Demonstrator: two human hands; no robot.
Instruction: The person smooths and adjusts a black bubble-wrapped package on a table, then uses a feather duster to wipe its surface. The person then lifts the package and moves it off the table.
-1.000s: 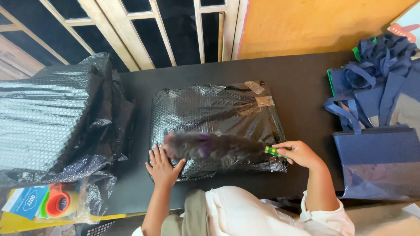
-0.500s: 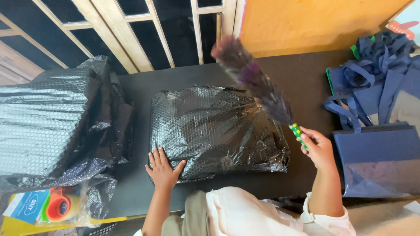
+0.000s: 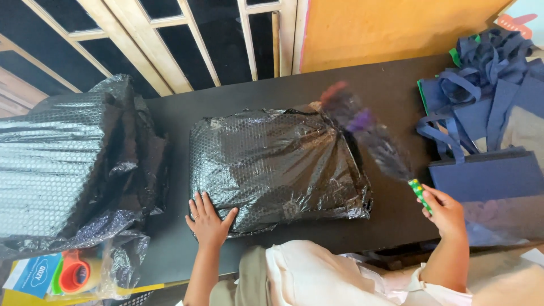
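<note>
A parcel wrapped in black bubble wrap (image 3: 277,164) lies in the middle of the dark table (image 3: 391,85). My left hand (image 3: 208,220) rests flat, fingers spread, on the parcel's near left corner. My right hand (image 3: 446,211) is to the right of the parcel, closed around the green handle of a feather duster (image 3: 368,133). The duster's dark purple feathers are blurred and slant up to the left over the parcel's far right corner.
A big roll of black bubble wrap (image 3: 62,170) fills the table's left end. Navy fabric bags (image 3: 487,130) are piled at the right. An orange tape dispenser (image 3: 73,271) sits at lower left. Wooden window bars and an orange board stand behind the table.
The duster swept from lying low across the parcel's front, up high behind it, and now comes down over the parcel's far right corner. My right hand moved right. My left hand stayed put.
</note>
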